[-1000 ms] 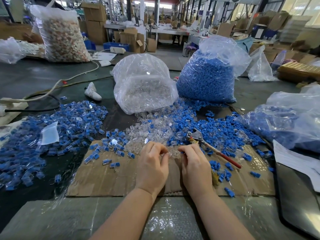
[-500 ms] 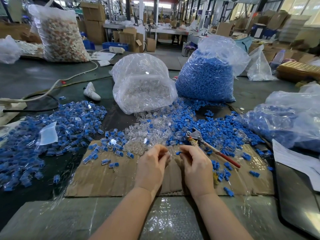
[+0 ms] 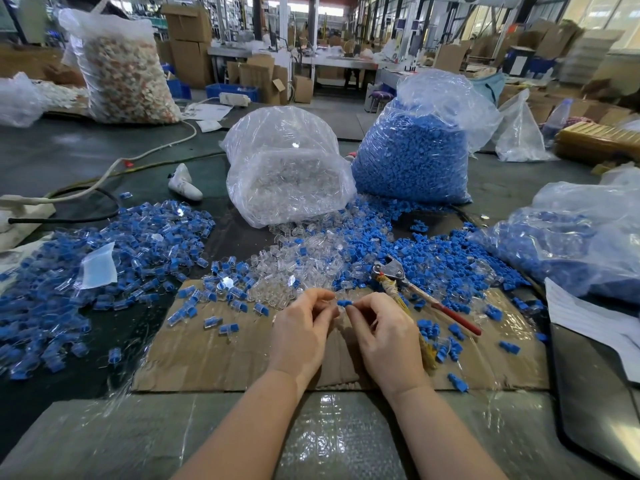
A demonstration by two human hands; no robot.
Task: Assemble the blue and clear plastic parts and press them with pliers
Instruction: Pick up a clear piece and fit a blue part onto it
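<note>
Head view: right hand pinches a blue part at its fingertips, over the cardboard. Left hand curled beside it; clear part not discernible. Pliers lie unused just right. Assembled pile left; pressing pending.

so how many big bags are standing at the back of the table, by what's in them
blue parts bag: 1
clear parts bag: 1
tan and white parts bag: 1
total: 3 upright bags
</note>
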